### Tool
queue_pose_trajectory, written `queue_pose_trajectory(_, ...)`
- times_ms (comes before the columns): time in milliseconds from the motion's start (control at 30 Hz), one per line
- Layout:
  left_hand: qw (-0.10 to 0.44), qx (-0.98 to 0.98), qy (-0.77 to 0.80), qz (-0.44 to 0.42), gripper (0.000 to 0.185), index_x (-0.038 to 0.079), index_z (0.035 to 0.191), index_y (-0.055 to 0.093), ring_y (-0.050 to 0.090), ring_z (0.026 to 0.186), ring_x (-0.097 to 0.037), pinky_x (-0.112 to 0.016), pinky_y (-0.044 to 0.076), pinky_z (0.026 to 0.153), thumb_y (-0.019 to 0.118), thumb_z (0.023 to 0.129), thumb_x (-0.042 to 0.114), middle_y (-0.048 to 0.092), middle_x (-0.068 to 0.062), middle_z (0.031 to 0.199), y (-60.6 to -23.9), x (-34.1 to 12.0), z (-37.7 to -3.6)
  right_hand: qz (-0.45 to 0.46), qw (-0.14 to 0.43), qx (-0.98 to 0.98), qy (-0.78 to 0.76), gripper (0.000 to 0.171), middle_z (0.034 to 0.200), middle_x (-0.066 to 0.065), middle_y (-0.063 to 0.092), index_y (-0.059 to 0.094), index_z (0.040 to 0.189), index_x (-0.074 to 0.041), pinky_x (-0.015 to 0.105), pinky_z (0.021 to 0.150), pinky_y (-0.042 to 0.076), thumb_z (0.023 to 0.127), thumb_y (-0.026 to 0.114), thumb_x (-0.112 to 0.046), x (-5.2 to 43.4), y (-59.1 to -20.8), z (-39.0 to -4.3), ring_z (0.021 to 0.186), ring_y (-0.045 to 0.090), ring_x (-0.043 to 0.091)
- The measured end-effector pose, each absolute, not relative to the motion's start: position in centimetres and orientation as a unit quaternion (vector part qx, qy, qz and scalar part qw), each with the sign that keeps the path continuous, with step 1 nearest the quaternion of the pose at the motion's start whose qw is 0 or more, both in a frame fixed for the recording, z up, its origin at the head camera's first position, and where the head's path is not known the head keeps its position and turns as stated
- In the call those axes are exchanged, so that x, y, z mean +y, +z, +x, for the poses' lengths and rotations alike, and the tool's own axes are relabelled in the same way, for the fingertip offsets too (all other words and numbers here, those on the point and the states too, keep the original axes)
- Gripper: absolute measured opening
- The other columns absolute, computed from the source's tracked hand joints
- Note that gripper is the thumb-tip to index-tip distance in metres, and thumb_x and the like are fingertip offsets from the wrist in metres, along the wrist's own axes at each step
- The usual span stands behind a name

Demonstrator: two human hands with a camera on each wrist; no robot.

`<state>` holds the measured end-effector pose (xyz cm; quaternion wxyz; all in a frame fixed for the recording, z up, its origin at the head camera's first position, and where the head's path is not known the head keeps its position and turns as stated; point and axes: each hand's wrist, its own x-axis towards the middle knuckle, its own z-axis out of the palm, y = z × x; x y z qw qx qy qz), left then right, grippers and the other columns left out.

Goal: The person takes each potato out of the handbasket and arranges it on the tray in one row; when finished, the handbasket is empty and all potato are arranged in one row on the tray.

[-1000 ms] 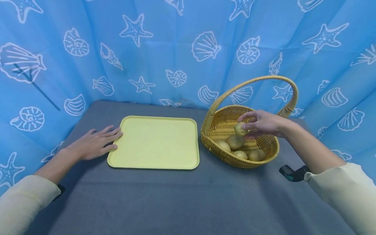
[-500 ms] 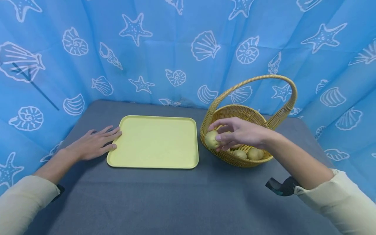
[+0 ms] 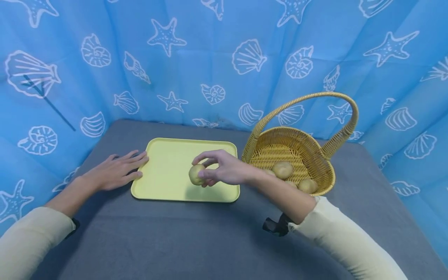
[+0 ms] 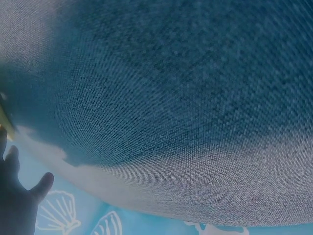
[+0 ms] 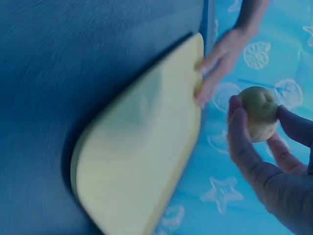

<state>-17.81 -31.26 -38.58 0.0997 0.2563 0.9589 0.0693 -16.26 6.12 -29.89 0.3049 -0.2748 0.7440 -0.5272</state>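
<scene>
Potato (image 3: 196, 174) pinched in the right hand (image 3: 224, 167) hangs above the tray (image 3: 164, 171), not yet set down; left hand (image 3: 117, 171) spreads, loose, at its nine o'clock edge; four potatoes (image 3: 282, 170) remain in the three-o'clock basket (image 3: 315, 153).

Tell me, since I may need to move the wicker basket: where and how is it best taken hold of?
Grip the wicker basket by the top of its arched handle, probably from above: the slim arch stands raised with open space beneath it to wrap round, and the potatoes lie low inside.
</scene>
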Motion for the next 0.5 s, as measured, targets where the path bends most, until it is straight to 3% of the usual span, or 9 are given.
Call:
queue_pose_trajectory(133, 0.099, 0.959, 0.069, 0.256, 0.065, 0.012, 0.157, 0.033, 0.020, 0.148, -0.042, -0.074, 0.018, 0.105, 0.044, 0.105, 0.049, 0.027, -0.014, 0.162, -38.5, -31.1, -17.8, -0.307, 0.299, 0.728, -0.535, 0.035, 0.124, 0.018, 0.061, 0.058, 0.132, 0.000, 0.049, 0.082, 0.057, 0.098, 0.064, -0.005, 2.8, -32.1, -16.5, 0.088, 0.073, 0.029)
queue_pose_trajectory(333, 0.101, 0.959, 0.073, 0.252, 0.064, 0.011, 0.157, 0.033, 0.020, 0.148, -0.043, -0.075, 0.018, 0.104, 0.044, 0.105, 0.048, 0.027, -0.015, 0.162, -38.3, -31.0, -17.7, -0.369, 0.272, 0.740, -0.492, 0.036, 0.116, 0.017, 0.066, 0.058, 0.132, 0.004, 0.031, 0.073, 0.058, 0.097, 0.063, -0.003, -1.9, -34.9, -16.6, 0.084, 0.071, 0.026)
queue_pose_trajectory(500, 0.103, 0.959, 0.073, 0.253, 0.063, 0.011, 0.157, 0.033, 0.020, 0.148, -0.042, -0.076, 0.017, 0.104, 0.043, 0.105, 0.047, 0.027, -0.014, 0.162, -38.3, -30.9, -17.7, -0.414, 0.207, 0.788, -0.407, 0.034, 0.123, 0.008, 0.067, 0.064, 0.129, -0.002, 0.020, 0.086, 0.049, 0.096, 0.068, -0.008, -5.0, -36.1, -16.7, 0.101, 0.064, 0.013)
